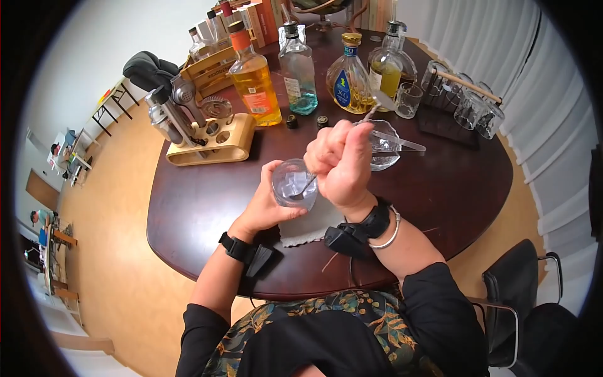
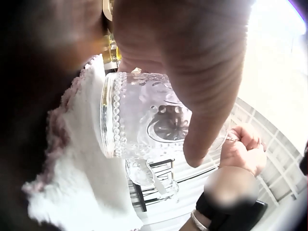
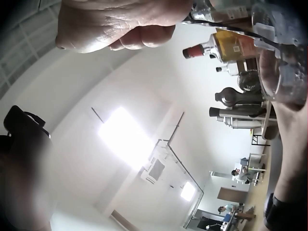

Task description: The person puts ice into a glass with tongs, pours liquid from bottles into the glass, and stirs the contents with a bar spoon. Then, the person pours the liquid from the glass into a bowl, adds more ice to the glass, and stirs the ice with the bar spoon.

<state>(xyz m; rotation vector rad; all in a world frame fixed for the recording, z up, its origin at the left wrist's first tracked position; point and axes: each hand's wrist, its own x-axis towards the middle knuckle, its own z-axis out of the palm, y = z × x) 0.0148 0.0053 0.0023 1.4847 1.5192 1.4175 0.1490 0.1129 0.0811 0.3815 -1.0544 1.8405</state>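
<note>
A clear embossed glass (image 1: 293,195) with ice inside is gripped round its side by the left hand (image 1: 260,204), above a white cloth (image 1: 308,227). In the left wrist view the thumb lies along the glass (image 2: 139,115). The right hand (image 1: 342,163), fingers curled, holds a thin metal bar spoon whose twisted shaft (image 3: 226,28) slants down into the glass. The spoon's upper end (image 1: 382,100) sticks out above the fist. Beyond the right hand sits a cut-glass bowl (image 1: 384,160) with clear tongs (image 1: 408,146) across it.
A wooden stand (image 1: 210,151) with bar tools is at the left. An orange-labelled bottle (image 1: 256,88), a pale blue bottle (image 1: 298,75), an XO bottle (image 1: 349,81) and a small glass (image 1: 408,100) stand behind. A rack of glasses (image 1: 455,113) is at the right.
</note>
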